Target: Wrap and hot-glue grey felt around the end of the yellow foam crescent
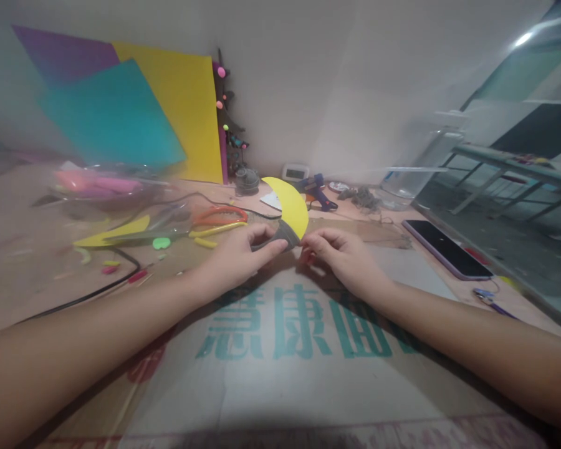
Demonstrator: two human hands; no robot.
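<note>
1. Near the centre of the frame, a yellow crescent (293,209) leans between the two hands, apparently already cut to shape.
2. The left hand (240,252) pinches its lower end, thumb against fingers, over a grey band (287,233).
3. The right hand (342,252) has its fingertips drawn together just beside that end; I can't tell whether they pinch anything.
4. I'd judge the covering partial: grey below, the upper length bare yellow.

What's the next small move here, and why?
Probably extend the grey wrap slightly up the yellow crescent: its upper part is bare yellow, the left hand grips the wrapped end, and the right hand is close beside it.
</note>
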